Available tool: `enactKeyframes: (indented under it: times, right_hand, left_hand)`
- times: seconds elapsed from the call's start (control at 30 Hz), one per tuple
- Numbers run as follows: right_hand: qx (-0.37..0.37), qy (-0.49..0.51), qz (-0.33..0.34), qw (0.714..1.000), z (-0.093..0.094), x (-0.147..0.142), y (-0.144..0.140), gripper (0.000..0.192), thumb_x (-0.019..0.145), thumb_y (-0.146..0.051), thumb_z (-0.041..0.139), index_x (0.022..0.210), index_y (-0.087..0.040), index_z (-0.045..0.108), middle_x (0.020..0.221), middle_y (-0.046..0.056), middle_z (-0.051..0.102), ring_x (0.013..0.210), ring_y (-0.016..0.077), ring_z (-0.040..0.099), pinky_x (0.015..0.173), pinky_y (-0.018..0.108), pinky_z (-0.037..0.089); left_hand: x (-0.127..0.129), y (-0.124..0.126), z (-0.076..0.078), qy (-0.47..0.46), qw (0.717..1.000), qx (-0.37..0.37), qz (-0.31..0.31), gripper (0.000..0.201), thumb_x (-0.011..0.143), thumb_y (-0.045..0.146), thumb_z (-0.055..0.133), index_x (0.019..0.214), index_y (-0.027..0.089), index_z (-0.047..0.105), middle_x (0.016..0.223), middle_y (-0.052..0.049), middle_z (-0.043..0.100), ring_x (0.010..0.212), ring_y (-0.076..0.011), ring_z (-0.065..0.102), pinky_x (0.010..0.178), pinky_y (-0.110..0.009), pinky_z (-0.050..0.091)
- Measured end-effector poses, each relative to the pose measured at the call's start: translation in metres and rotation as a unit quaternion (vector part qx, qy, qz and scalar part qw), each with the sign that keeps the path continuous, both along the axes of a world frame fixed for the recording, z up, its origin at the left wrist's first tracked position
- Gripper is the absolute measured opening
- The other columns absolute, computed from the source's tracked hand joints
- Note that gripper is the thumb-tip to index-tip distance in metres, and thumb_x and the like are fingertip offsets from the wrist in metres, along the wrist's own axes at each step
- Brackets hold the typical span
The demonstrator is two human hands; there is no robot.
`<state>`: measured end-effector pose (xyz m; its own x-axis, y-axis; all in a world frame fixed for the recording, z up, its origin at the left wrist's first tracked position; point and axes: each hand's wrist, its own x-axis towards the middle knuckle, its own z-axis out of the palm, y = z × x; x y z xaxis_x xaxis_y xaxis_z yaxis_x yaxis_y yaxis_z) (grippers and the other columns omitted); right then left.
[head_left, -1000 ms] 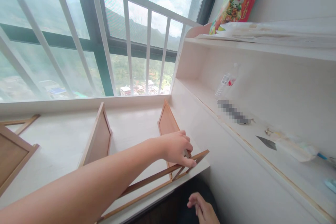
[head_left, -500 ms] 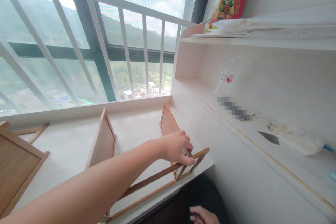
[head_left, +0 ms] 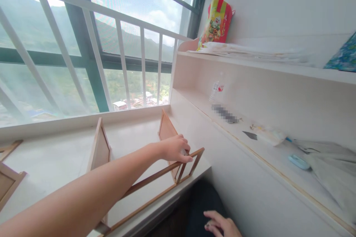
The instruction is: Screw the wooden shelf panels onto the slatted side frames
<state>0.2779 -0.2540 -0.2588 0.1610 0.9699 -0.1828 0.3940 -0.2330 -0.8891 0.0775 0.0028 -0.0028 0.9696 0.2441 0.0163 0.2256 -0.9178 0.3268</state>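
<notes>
Left hand [head_left: 175,149] is curled down over the top rail of the light wooden slatted rack frame [head_left: 150,181], fingers [head_left: 185,157] closed on the rail just beside its right end panel; the frame sits on the pale white desk [head_left: 55,159] at the front edge, under the window with white bars [head_left: 122,59]. Right hand [head_left: 221,225] is low at the bottom edge over dark fabric, fingers loosely bent with something small at the fingertips, can't tell what. A second wooden framed panel [head_left: 8,183] lies at the far left, well apart; the clear plastic bottle [head_left: 215,90] stands on the side shelf.
</notes>
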Motion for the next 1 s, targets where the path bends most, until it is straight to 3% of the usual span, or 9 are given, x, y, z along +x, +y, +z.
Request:
enactKeyframes:
  times: [0.1,0.2,0.3,0.47,0.7,0.83,1.0]
  right_hand:
    - [0.029,-0.021,0.005,0.999,0.046,0.006,-0.001,0.049,0.083,-0.068,0.064,0.104,-0.024,0.069,0.101,0.011,0.081,0.102,0.0268,0.077,0.093,0.030,0.057]
    - [0.046,-0.053,-0.007,0.998,0.069,0.009,0.005,0.039,0.088,-0.062,0.061,0.089,-0.023,0.064,0.097,0.010,0.081,0.103,0.0263,0.077,0.092,0.029,0.057]
    - [0.081,-0.112,0.018,0.990,0.064,0.016,0.012,0.033,0.090,-0.055,0.062,0.086,-0.023,0.064,0.094,0.008,0.079,0.095,0.0232,0.077,0.088,0.026,0.057]
    - [0.189,-0.222,0.030,0.956,0.040,0.029,0.023,0.036,0.091,-0.053,0.060,0.075,-0.022,0.067,0.074,0.004,0.068,0.068,0.0170,0.066,0.066,0.021,0.054]
    - [0.174,-0.188,-0.009,0.966,0.023,0.016,0.017,0.042,0.095,-0.058,0.053,0.076,-0.022,0.064,0.067,0.000,0.065,0.062,0.0149,0.064,0.062,0.019,0.052]
    - [0.195,-0.167,-0.029,0.966,0.038,0.008,0.019,0.040,0.094,-0.056,0.058,0.077,-0.021,0.066,0.069,0.002,0.068,0.064,0.0166,0.067,0.064,0.021,0.055]
    - [0.268,-0.097,-0.107,0.953,0.087,0.005,0.045,0.030,0.093,-0.049,0.066,0.086,-0.020,0.071,0.077,0.005,0.074,0.072,0.0175,0.071,0.072,0.024,0.059]
  left_hand:
    - [0.000,0.001,-0.001,0.001,1.000,-0.005,-0.001,0.032,0.089,0.051,0.063,0.086,0.021,0.073,0.091,-0.008,0.068,0.105,-0.0265,0.054,0.092,-0.035,0.046]
    - [0.001,0.002,-0.002,0.000,1.000,-0.002,-0.005,0.033,0.088,0.052,0.062,0.083,0.021,0.073,0.086,-0.008,0.067,0.104,-0.0268,0.054,0.092,-0.035,0.046]
    - [0.000,0.004,-0.005,-0.007,1.000,0.005,-0.006,0.034,0.088,0.052,0.062,0.083,0.021,0.073,0.086,-0.008,0.067,0.103,-0.0267,0.055,0.092,-0.036,0.046]
    - [0.000,0.009,-0.014,-0.026,1.000,-0.003,-0.017,0.035,0.087,0.054,0.063,0.084,0.021,0.073,0.091,-0.009,0.068,0.103,-0.0265,0.054,0.090,-0.036,0.047]
    - [0.002,0.006,-0.013,-0.015,1.000,-0.002,-0.012,0.038,0.088,0.056,0.062,0.084,0.020,0.074,0.088,-0.008,0.068,0.101,-0.0257,0.054,0.093,-0.035,0.046]
    - [0.003,0.004,-0.009,-0.009,1.000,0.004,-0.010,0.038,0.089,0.055,0.062,0.084,0.020,0.074,0.086,-0.008,0.068,0.100,-0.0250,0.054,0.093,-0.034,0.046]
    - [0.001,0.004,-0.007,-0.013,1.000,-0.009,-0.008,0.032,0.087,0.051,0.066,0.084,0.020,0.074,0.090,-0.007,0.068,0.104,-0.0254,0.054,0.093,-0.034,0.047]
